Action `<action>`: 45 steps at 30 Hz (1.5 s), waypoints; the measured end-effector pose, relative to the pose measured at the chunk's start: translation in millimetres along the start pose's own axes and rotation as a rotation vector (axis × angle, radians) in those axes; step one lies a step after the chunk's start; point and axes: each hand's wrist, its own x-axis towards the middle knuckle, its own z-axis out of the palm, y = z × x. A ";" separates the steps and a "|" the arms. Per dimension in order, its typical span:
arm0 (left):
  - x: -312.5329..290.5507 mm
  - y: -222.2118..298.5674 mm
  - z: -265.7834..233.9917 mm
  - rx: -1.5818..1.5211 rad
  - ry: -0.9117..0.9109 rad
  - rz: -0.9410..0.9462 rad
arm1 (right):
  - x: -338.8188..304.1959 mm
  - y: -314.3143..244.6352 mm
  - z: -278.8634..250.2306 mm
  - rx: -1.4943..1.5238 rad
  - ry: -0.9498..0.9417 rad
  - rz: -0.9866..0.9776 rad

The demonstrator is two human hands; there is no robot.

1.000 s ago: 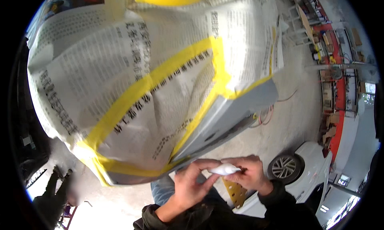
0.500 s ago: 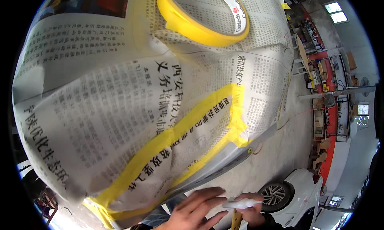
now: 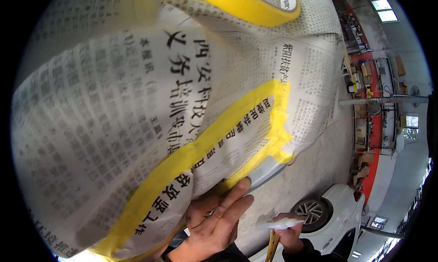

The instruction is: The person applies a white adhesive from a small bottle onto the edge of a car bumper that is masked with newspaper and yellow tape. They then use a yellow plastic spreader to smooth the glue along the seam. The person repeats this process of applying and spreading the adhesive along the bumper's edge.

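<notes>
A body panel covered in newspaper (image 3: 123,93) fills the left and middle, its sheets edged with yellow masking tape (image 3: 159,180). A grey, uncovered edge of the panel (image 3: 264,171) shows at the lower right of the tape. My left hand (image 3: 207,225) lies against this lower edge, fingers stretched out, with nothing held in it that I can see. Off to the right, my right hand (image 3: 292,232) is closed on a flat whitish piece (image 3: 284,223). A yellow strip with dark holes (image 3: 273,246) hangs just under that piece; whether they are joined I cannot tell.
On the newspaper at the top lies a roll of yellow tape (image 3: 260,11). A white car (image 3: 335,216) stands beyond my right hand on the concrete floor (image 3: 315,171). Shelves and workbenches with boxes (image 3: 365,120) line the far right wall.
My left hand has left the right hand's side and moved up and left onto the panel's lower edge. The tape roll and newspaper appear higher and larger in view.
</notes>
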 end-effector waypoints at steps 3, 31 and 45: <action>5.8 0.9 2.6 -0.044 -0.003 -0.002 | 2.2 0.4 2.8 0.017 -0.013 -0.005; -8.3 -11.1 18.5 0.069 0.130 0.096 | -5.2 11.2 2.2 0.064 0.027 -0.049; 3.0 3.2 8.6 0.279 -0.044 0.181 | -4.2 14.1 -5.9 0.037 -0.017 0.040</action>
